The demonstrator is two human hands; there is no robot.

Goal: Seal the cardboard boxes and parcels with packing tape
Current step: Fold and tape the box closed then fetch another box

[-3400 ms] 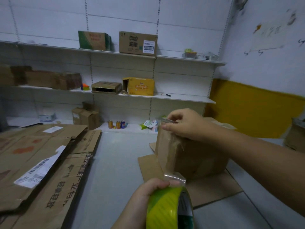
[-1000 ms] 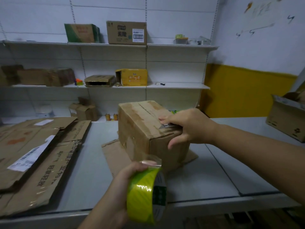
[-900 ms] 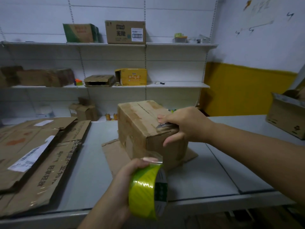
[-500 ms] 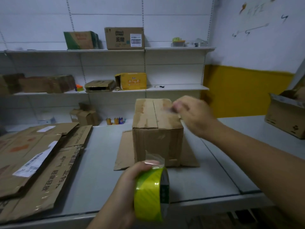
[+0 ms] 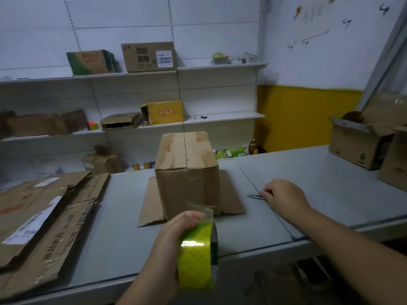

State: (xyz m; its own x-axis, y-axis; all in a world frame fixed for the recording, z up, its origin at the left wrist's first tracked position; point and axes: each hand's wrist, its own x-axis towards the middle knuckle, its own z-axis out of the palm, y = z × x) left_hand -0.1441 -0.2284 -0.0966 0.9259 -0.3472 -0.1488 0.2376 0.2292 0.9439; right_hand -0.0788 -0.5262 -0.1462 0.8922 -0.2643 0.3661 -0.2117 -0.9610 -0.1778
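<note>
Upper centre, a barcode label (image 5: pixel 164 59); lower down my left hand (image 5: pixel 174 236) grips the tape roll (image 5: pixel 196 256), right hand (image 5: pixel 284 199) pinches a cutter (image 5: pixel 255 196).

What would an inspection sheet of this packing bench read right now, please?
Surface: grey table, with a panel seam running right of the box.
Job's things: cardboard box upright on a flat cardboard sheet, top flaps closed; yellow-green tape roll, loose end sticking up.
Clutter: flattened cartons piled at the left; open boxes at the right; small metal tool lying on the table.
Grippers: left hand grips the tape roll; right hand is low on the table, fingers at the tool, grip unclear.
Cables: nothing seen.
Surroundings: wall shelves holding boxes; yellow wall band.
</note>
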